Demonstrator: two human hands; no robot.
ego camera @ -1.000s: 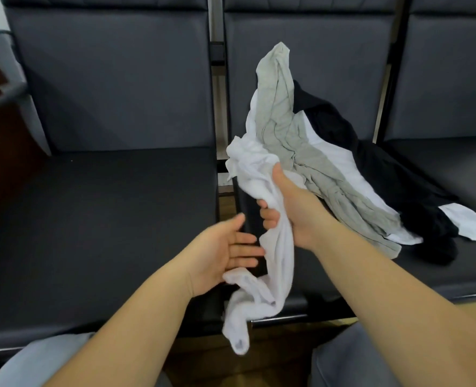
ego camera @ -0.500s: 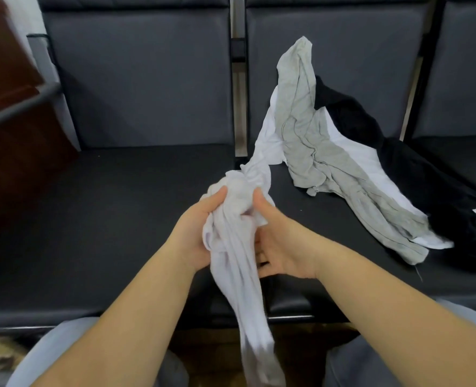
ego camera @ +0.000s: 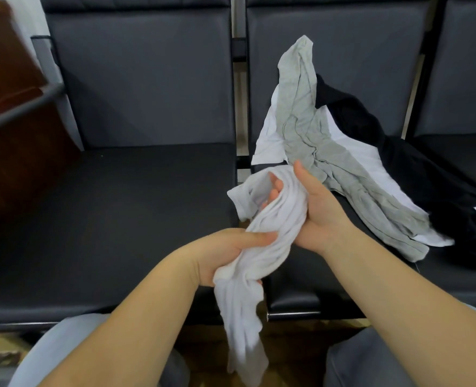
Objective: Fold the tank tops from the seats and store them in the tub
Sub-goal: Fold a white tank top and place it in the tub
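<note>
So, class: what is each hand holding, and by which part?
Both grip the bunched white cotton tank top: left hand around its middle, right hand near its upper end.

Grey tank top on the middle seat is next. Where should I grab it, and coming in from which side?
Take the grey tank top at its upper end, which leans against the seat back. That end stands clear of the white and black garments, so pinching there, coming from the front, should lift it alone. Both hands hold the white tank top now.
</note>
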